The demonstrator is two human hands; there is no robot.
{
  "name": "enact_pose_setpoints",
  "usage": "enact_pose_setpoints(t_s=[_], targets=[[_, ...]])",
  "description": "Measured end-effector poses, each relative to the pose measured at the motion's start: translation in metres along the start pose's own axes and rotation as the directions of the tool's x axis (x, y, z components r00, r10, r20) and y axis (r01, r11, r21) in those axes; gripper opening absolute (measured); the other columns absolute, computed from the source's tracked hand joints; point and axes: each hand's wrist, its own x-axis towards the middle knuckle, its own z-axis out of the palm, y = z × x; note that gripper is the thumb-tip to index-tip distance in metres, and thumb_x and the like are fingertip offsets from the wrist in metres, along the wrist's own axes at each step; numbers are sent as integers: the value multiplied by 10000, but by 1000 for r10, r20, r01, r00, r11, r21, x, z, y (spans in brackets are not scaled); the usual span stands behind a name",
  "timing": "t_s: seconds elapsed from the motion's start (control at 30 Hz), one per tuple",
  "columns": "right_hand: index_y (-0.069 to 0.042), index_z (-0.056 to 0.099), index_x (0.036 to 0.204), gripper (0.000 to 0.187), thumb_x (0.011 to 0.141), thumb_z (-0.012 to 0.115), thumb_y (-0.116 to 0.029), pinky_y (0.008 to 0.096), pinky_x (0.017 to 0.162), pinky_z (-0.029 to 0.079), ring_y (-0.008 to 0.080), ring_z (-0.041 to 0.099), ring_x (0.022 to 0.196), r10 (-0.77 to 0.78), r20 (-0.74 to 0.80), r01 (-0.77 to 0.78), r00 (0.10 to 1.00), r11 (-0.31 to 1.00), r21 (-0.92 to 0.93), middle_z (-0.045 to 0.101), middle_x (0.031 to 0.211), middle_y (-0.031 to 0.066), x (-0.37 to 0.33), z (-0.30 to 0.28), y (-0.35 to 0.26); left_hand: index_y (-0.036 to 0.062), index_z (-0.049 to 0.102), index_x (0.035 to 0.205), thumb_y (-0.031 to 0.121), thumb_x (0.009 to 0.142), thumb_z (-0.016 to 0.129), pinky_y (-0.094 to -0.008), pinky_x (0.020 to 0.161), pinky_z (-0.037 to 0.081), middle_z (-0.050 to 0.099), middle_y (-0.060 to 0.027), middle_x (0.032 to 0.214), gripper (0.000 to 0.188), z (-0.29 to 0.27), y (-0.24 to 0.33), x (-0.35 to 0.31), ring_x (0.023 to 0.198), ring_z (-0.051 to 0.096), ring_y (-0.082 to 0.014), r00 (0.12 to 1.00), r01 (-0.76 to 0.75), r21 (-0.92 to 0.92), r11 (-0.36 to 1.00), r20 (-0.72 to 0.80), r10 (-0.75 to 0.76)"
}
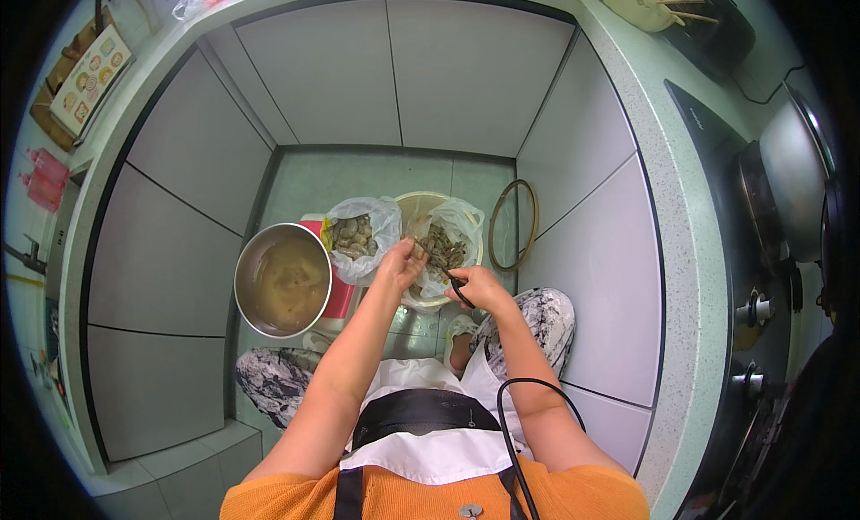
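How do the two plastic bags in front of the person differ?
The left bag looks whiter and cloudier, while the right bag looks more see-through. The left bag holds plump, rounded pieces; the right bag holds thinner, scrappier-looking bits. The right bag sits within the rim of a pale round bin, with the left bag beside it. Both bags are open at the top.

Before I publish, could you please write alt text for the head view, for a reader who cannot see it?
A person's right hand holds black-handled scissors near the left hand, above an open plastic bag of brownish pieces. To the left are another bag of rounder pieces and a metal bowl of cloudy liquid.
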Motion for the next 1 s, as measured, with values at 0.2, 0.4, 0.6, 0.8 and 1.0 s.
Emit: enact_pose_setpoints(t_s=[0.2, 0.4, 0.6, 0.8, 1.0], targets=[[-75, 642, 1081, 379, 712, 714, -129, 234, 423, 404, 76, 503, 426, -3, -29, 3, 1000, 1000, 6, 544, 560, 3, -1, -1, -1, 40, 522, 1002, 130, 904, 501, -411, 793, 499, 579, -107, 962, 135, -11, -3, 10, 847, 577, -251, 997, 70, -80, 994, -7, -71], [-73, 645, 1072, 365, 716, 708, -127, 235, 413, 402, 74, 503, 418, 14, -59, -13, 998, 1000, 10, 541, 555, 0, -3, -1, -4, 34, 513, 1005, 104, 903, 492, -405, 808, 494, 569, -107, 977, 125, -11, -1, 7, 884, 561, -247, 995, 97, -127, 987, 2, -98], [-64, 638, 1077, 376, 717, 710, -143, 236, 420, 396, 74, 497, 422, 17, -9, -17, 1000, 999, 46, 534, 552, -7, -5, -1, -7, 46, 518, 1000, 118, 895, 515, -387, 781, 493, 570, -95, 972, 127, -11, 2, 2, 857, 558, -237, 996, 89, -77, 993, 40, -86], [-71, 640, 1069, 376, 707, 714, -141, 243, 426, 398, 82, 495, 424, -23, -25, 22, 999, 999, -27, 538, 551, 7, -7, -1, -8, 48, 516, 967, 125, 879, 550, -343, 719, 504, 560, -99, 935, 121, 2, 0, -11, 752, 545, -216, 997, -42, 93, 995, 67, 36], [-60, 640, 1055, 373, 695, 714, -127, 258, 440, 432, 108, 550, 449, -79, -84, 71, 993, 993, -94, 577, 574, 48, -3, 1, -3, 35, 520, 928, 131, 882, 549, -291, 654, 513, 566, -116, 875, 110, -6, 0, -1, 668, 543, -193, 995, 51, 122, 991, 82, -61]])
